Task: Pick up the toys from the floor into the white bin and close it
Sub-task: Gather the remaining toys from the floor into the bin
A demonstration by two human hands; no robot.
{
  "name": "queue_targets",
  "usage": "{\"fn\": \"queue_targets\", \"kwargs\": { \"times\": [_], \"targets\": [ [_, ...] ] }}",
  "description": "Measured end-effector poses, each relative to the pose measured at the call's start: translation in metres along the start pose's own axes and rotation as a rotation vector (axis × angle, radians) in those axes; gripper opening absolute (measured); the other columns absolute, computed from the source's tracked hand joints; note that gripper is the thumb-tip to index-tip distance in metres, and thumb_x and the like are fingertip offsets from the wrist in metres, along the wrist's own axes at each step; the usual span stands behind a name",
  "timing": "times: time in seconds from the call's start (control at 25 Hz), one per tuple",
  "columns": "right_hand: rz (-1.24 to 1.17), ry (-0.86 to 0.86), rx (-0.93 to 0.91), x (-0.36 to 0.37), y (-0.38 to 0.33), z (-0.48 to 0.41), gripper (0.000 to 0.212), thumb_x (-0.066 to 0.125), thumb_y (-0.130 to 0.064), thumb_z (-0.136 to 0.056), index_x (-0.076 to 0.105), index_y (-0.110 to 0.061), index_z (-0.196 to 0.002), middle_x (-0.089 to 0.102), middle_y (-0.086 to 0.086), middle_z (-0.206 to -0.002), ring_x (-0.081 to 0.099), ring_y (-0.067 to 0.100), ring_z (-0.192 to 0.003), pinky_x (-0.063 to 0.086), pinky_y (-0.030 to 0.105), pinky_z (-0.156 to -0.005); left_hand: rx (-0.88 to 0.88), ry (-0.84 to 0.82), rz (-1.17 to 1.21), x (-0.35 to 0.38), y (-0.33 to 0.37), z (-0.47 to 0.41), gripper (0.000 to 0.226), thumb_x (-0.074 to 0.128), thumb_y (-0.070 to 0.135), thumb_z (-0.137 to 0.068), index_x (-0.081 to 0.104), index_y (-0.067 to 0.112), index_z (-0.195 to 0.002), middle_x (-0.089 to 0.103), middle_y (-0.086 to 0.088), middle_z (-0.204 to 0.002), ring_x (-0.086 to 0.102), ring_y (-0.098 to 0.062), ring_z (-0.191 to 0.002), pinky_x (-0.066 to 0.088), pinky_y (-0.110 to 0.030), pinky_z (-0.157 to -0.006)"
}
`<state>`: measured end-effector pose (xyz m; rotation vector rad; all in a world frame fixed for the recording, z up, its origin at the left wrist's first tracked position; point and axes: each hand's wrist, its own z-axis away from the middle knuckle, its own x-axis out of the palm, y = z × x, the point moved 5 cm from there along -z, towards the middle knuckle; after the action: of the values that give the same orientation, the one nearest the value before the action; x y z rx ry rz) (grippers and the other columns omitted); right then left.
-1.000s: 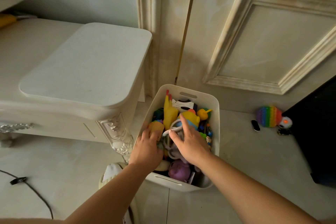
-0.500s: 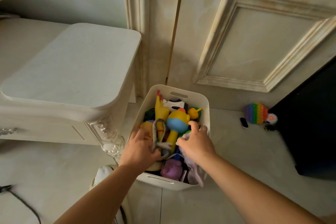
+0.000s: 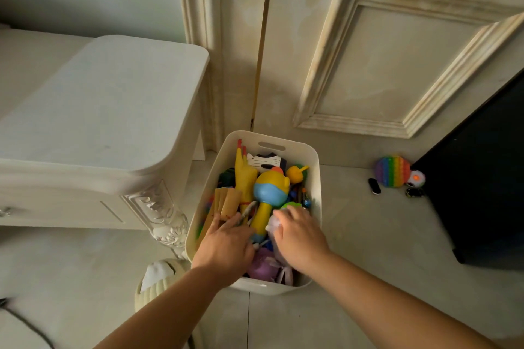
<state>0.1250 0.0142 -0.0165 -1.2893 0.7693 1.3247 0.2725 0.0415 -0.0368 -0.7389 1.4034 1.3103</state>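
Left hand [image 3: 226, 244]: fingers stretched forward and close together, lying flat on the toys at the near left of the white bin [image 3: 315, 178]. The fingertips touch the wooden sticks [image 3: 226, 201]. A grey cord loop [image 3: 250, 209] rises just beside them.

Right hand [image 3: 300, 238]: fingers curled down round a pale soft toy [image 3: 272, 226] at the near right of the bin, knuckles uppermost.

Between the hands lies a yellow and blue rattle [image 3: 269, 193], with a yellow rubber chicken [image 3: 243, 176] to its left and a purple toy [image 3: 263, 267] nearer the body.

The bin stands on the floor, uncovered and heaped full, against the door [image 3: 368, 59] and just beside the white cabinet [image 3: 99, 108].

Not yet collected: a rainbow pop toy [image 3: 392, 171], a small black piece [image 3: 374, 186] and a white ball [image 3: 416, 178], on the floor to the right, near the black unit [image 3: 482, 178].
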Motion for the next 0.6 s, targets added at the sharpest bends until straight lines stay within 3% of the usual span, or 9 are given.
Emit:
{"fn": "queue_targets", "kwargs": {
  "times": [0.04, 0.12, 0.2, 0.28, 0.36, 0.48, 0.6],
  "targets": [
    [0.048, -0.077, -0.019, 0.013, 0.002, 0.004, 0.081, -0.002, -0.046, -0.078, 0.029, -0.022, -0.149, 0.025, 0.012, -0.156, 0.019, 0.036, -0.145, 0.020, 0.047, -0.117, 0.026, -0.004, -0.031, 0.000, 0.003, 0.001, 0.038, 0.029, 0.044, -0.093, 0.052, 0.039, -0.123, 0.049, 0.015, -0.141, 0.030, -0.008, -0.141, 0.007, -0.048, -0.120],
    [0.127, -0.152, -0.022, 0.030, 0.010, 0.010, 0.083, -0.007, -0.052, -0.077, 0.005, -0.024, -0.154, -0.001, 0.007, -0.163, -0.002, 0.035, -0.149, 0.002, 0.052, -0.118, 0.020, -0.052, -0.075, 0.001, 0.004, 0.000, 0.043, 0.031, 0.045, -0.093, 0.039, 0.043, -0.135, 0.019, 0.008, -0.159, 0.023, -0.011, -0.145, 0.006, -0.055, -0.117],
    [0.159, -0.170, 0.006, 0.037, 0.017, 0.008, 0.074, -0.003, -0.052, -0.085, -0.001, -0.025, -0.154, -0.005, 0.004, -0.163, -0.005, 0.034, -0.149, -0.004, 0.052, -0.118, -0.046, -0.081, -0.100, 0.001, 0.004, -0.002, 0.052, 0.037, 0.046, -0.088, 0.034, 0.043, -0.140, 0.004, 0.008, -0.162, 0.012, -0.015, -0.148, 0.003, -0.059, -0.116],
    [0.097, -0.075, 0.002, 0.029, 0.019, 0.003, 0.066, 0.006, -0.048, -0.092, 0.015, -0.025, -0.153, 0.014, 0.003, -0.162, 0.006, 0.035, -0.149, 0.003, 0.050, -0.120, -0.123, 0.002, -0.145, -0.008, 0.007, -0.006, 0.050, 0.040, 0.047, -0.081, 0.051, 0.042, -0.130, 0.033, 0.011, -0.154, 0.028, -0.019, -0.141, 0.009, -0.061, -0.115],
    [-0.037, 0.121, 0.002, 0.010, 0.021, 0.002, 0.059, 0.018, -0.041, -0.093, 0.045, -0.021, -0.142, 0.046, 0.006, -0.148, 0.032, 0.035, -0.142, 0.024, 0.048, -0.117, -0.171, 0.126, -0.176, -0.015, 0.018, -0.013, 0.042, 0.042, 0.050, -0.078, 0.066, 0.039, -0.112, 0.059, 0.010, -0.131, 0.048, -0.021, -0.126, 0.024, -0.061, -0.110],
    [-0.149, 0.396, 0.080, -0.013, 0.048, -0.002, 0.046, 0.033, -0.032, -0.094, 0.060, -0.016, -0.127, 0.059, 0.013, -0.131, 0.051, 0.036, -0.126, 0.043, 0.050, -0.105, -0.041, 0.305, -0.077, -0.022, 0.060, -0.042, 0.041, 0.043, 0.043, -0.081, 0.067, 0.027, -0.111, 0.063, -0.001, -0.128, 0.052, -0.027, -0.125, 0.040, -0.051, -0.104],
    [-0.237, 0.492, 0.271, -0.028, 0.114, -0.010, 0.041, 0.038, -0.026, -0.095, 0.058, -0.011, -0.128, 0.056, 0.019, -0.132, 0.052, 0.037, -0.123, 0.044, 0.046, -0.103, 0.120, 0.390, 0.122, -0.028, 0.123, -0.082, 0.042, 0.045, 0.028, -0.078, 0.065, 0.015, -0.113, 0.061, -0.009, -0.126, 0.049, -0.030, -0.126, 0.041, -0.042, -0.105]
  ]
}}
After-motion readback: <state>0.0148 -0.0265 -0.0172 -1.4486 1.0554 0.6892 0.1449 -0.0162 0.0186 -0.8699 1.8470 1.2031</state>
